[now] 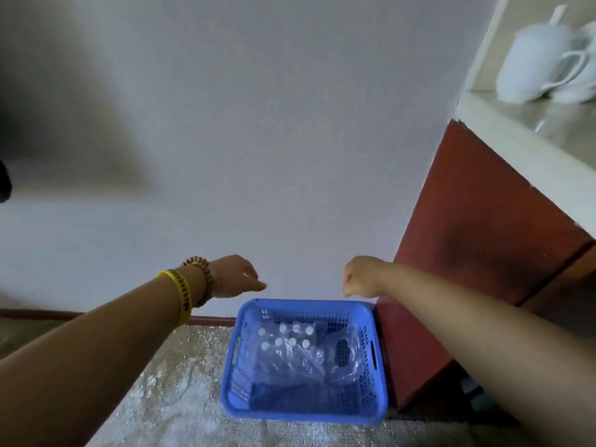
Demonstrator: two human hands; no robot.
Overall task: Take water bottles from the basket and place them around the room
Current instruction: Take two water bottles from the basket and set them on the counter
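Bottles (287, 337) in basket (308, 303) lie below left grip (237, 276), right grip (362, 277).

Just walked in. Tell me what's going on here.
A person is reaching both bare arms out over a blue basket that sits on the floor beside a red-brown cabinet. In the basket is a plastic-wrapped pack of water bottles with white caps. Neither hand holds anything. The left hand is relaxed and the right hand has its fingers curled, both above the basket's far rim. No bottle has been picked up yet.
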